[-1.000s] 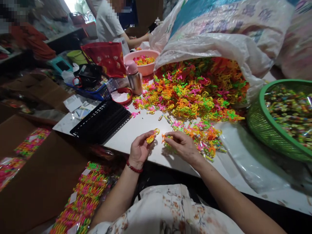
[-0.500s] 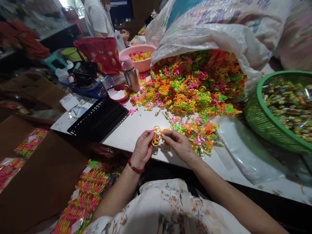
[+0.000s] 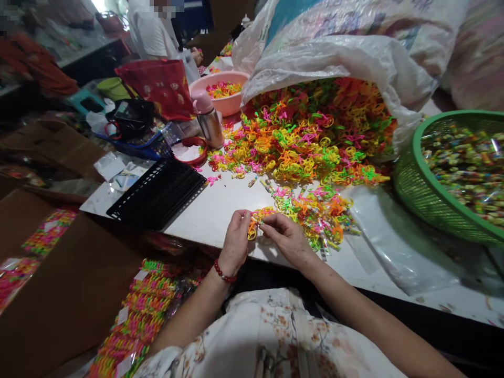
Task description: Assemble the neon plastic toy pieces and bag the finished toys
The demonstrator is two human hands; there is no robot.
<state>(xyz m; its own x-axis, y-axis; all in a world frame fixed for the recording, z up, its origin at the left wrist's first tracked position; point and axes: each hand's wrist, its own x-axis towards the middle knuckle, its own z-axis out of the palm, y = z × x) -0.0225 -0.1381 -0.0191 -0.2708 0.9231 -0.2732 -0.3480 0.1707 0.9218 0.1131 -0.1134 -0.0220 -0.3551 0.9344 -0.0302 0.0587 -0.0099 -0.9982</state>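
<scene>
Plastic pieces [image 3: 251, 231] being held show 3 colours: yellow, orange, pink.

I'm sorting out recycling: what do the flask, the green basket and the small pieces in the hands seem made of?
Flask: likely metal, from its silvery shine; pink lid probably smooth plastic, evenly coloured.
Green basket: likely moulded plastic, semi-gloss, given its regular openwork.
Small pieces: probably plastic, from vivid colours; finish too small to judge.

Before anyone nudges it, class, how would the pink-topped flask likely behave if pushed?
The pink-topped flask would probably tip if pushed high, being tall and narrow. Once down, its round body would likely roll. Its shiny side may be slippery.
</scene>
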